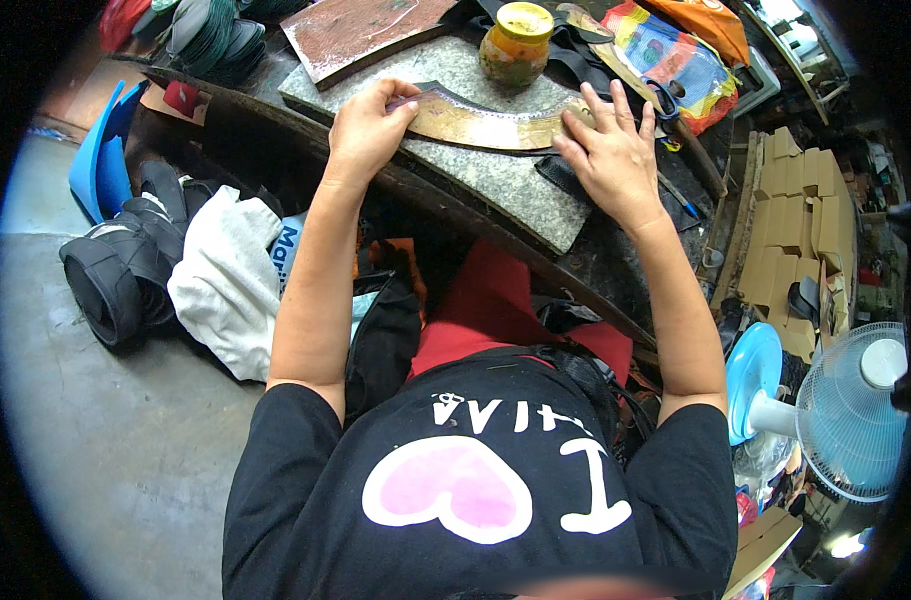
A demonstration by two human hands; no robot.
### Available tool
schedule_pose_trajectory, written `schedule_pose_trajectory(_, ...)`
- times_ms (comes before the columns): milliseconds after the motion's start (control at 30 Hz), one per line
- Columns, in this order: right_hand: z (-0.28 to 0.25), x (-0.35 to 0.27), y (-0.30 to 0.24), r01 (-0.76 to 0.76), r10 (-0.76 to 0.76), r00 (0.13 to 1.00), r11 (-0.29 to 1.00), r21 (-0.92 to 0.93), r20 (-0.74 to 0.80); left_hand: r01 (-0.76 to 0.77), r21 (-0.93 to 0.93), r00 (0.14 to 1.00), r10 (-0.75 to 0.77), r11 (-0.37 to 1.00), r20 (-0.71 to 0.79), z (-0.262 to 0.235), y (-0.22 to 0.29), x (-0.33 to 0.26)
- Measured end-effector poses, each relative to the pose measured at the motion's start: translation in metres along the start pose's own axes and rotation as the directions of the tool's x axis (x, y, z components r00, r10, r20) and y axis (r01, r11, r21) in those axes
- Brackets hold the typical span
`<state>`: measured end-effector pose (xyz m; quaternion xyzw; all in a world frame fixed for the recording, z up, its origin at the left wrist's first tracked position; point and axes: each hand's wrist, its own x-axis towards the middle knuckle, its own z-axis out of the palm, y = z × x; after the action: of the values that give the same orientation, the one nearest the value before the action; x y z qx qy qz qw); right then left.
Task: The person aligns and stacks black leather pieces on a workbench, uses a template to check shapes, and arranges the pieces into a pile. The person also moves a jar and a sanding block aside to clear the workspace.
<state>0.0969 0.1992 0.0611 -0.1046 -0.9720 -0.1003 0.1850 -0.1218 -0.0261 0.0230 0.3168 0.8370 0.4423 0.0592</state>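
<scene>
Black shirt point(548, 450) nearest, left fingers point(388, 92) pinch a curved gold strip point(486, 128), right fingers point(598, 108) spread over its end.

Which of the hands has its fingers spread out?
The right hand, at one end of the curved golden strip; the left hand instead pinches the other end.

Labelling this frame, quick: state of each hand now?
Left hand: closed, pinching the left end of the curved gold strip.
Right hand: open, fingers spread at the strip's right end; pressure can't be told.
</scene>
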Motion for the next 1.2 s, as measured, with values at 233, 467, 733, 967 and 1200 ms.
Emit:
schedule_pose_trajectory(233,0.006,-0.003,-0.011,0.073,-0.083,0.995,0.985,0.156,0.06,0.022,0.018,1.0,-0.022,1.0,0.003,-0.001,0.002,-0.001)
schedule_pose_trajectory(467,0.008,0.001,-0.011,-0.083,0.057,0.994,0.948,0.308,0.09,0.019,-0.013,1.0,-0.019,1.0,0.0,0.0,0.002,-0.001)
schedule_pose_trajectory(733,0.017,0.004,0.006,-0.136,0.072,0.989,0.769,0.625,0.127,0.011,-0.01,1.0,-0.011,1.0,0.001,-0.002,0.002,-0.001)
schedule_pose_trajectory(967,0.024,0.003,0.025,-0.146,0.134,0.987,0.976,0.162,0.085,0.005,0.01,1.0,-0.004,1.0,-0.016,-0.001,0.004,-0.001)
schedule_pose_trajectory(1200,0.003,0.006,0.005,0.011,-0.012,0.998,1.0,-0.018,-0.059,0.017,-0.003,0.999,-0.017,1.0,-0.031,-0.001,0.007,-0.005)
